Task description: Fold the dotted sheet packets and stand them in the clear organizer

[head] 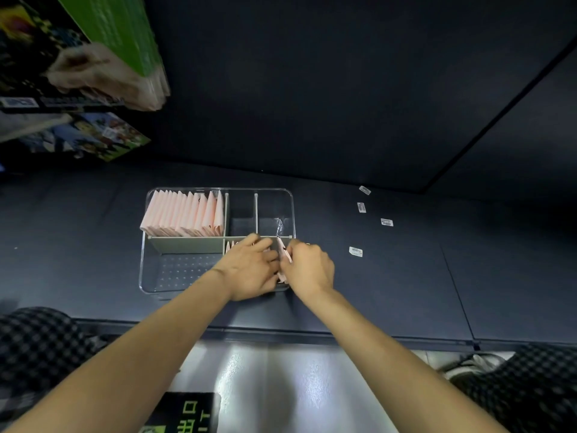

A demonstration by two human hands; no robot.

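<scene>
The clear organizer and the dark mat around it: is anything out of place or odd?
Four small white labels lie scattered on the dark mat, right of the clear plastic organizer. Inside, the pink packets stand in a neat row.

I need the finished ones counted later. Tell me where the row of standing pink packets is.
In the head view, the row of standing pink packets fills the far-left compartment of the clear plastic organizer, left of two bare far compartments.

A shop: boxed goods [78, 135] shelved left, barcode labels [355, 251] on the counter.
</scene>
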